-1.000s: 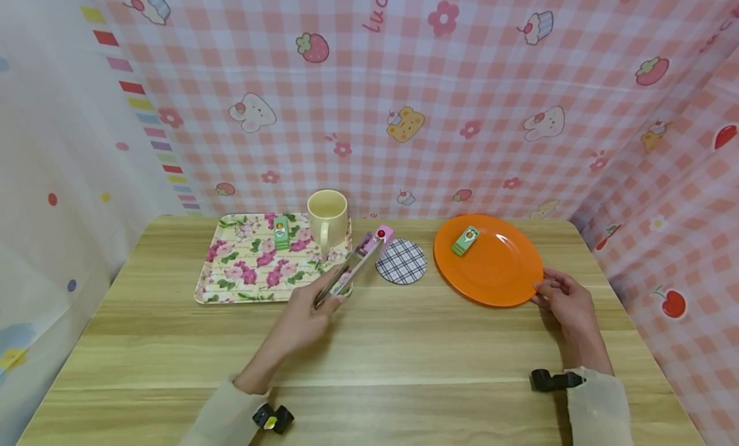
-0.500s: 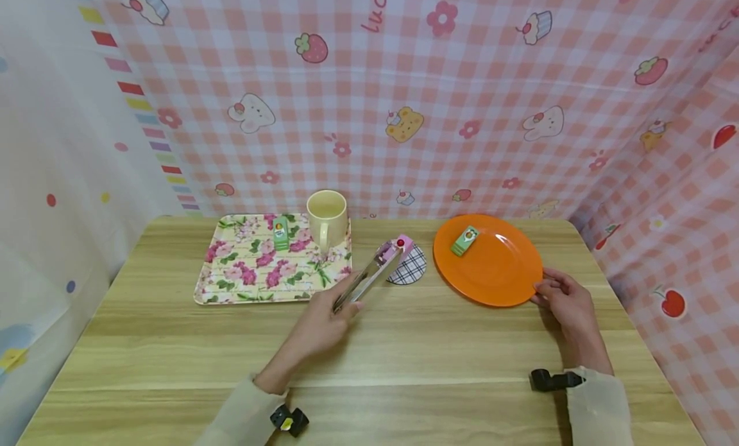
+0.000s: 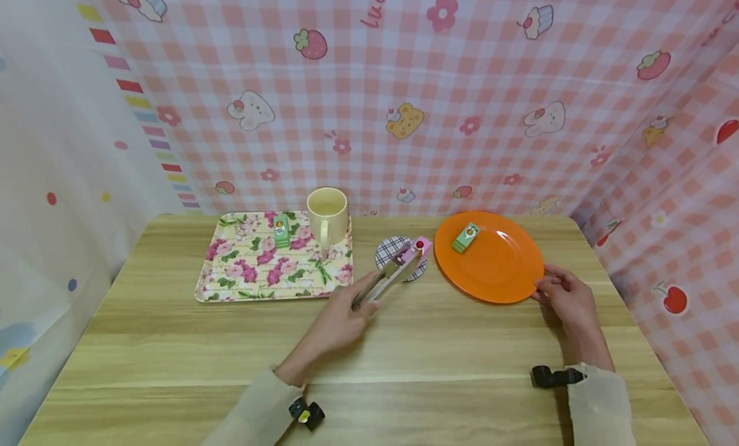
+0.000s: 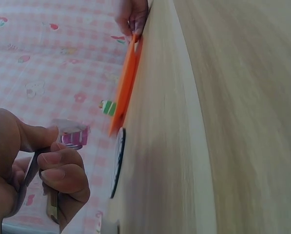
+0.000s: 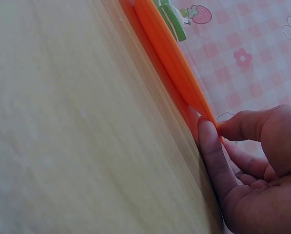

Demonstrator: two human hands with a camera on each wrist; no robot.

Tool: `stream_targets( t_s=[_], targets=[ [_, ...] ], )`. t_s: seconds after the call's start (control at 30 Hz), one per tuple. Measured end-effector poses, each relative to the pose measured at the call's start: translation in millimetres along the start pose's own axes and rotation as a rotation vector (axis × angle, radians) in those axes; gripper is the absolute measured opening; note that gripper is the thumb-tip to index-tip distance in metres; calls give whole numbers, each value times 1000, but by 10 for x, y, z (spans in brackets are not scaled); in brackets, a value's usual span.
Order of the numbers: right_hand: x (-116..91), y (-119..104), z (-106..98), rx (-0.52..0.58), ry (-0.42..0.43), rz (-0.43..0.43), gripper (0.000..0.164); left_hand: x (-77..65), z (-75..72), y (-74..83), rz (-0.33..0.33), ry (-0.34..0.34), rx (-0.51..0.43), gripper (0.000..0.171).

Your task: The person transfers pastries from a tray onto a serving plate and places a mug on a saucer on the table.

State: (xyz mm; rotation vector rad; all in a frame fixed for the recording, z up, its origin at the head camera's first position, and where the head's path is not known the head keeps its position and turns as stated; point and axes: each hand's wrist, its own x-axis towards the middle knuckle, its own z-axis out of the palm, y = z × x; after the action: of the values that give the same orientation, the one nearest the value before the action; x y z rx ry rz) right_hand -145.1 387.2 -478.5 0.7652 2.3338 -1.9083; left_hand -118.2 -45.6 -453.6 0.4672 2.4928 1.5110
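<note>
My left hand (image 3: 340, 314) grips metal tongs (image 3: 383, 282), whose tips hold a small pink cake slice (image 3: 426, 242) topped with a red ball like a cherry. In the left wrist view the pink slice (image 4: 74, 138) shows purple and white layers and hangs above table level. From the head it overlaps the checked round coaster (image 3: 388, 246), close to the left rim of the orange plate (image 3: 496, 276). A green layered cake slice (image 3: 465, 238) lies on that plate. My right hand (image 3: 570, 301) pinches the plate's right rim between thumb and fingers, clearly seen in the right wrist view.
Left of the coaster lies a flowered tray (image 3: 231, 285) bearing another green slice (image 3: 281, 231) and a yellow mug (image 3: 327, 218), its handle toward me. A pink checked curtain (image 3: 369, 151) hangs behind the wooden table (image 3: 439, 382).
My left hand has moved right with the tongs and pink slice, from near the tray's edge across the coaster toward the orange plate. My right hand keeps its hold on the plate's rim.
</note>
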Motion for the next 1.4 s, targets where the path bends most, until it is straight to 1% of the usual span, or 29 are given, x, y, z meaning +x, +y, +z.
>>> stream_targets(
  t_s=[0.33, 0.53, 0.7, 1.0, 1.4],
  targets=[
    [3, -29, 20, 34, 4, -4, 55, 110, 140, 25, 8, -27, 21, 61],
    [-1, -33, 12, 22, -2, -5, 57, 172, 235, 39, 19, -49, 30, 61],
    [-10, -24, 3, 11, -4, 6, 57, 212, 316, 63, 10, -67, 36, 60],
    [-1, -5, 5, 11, 7, 18, 58, 301, 443, 128, 7, -93, 13, 58],
    [7, 10, -11, -12, -5, -7, 57, 406, 588, 237, 13, -128, -23, 60]
  ],
)
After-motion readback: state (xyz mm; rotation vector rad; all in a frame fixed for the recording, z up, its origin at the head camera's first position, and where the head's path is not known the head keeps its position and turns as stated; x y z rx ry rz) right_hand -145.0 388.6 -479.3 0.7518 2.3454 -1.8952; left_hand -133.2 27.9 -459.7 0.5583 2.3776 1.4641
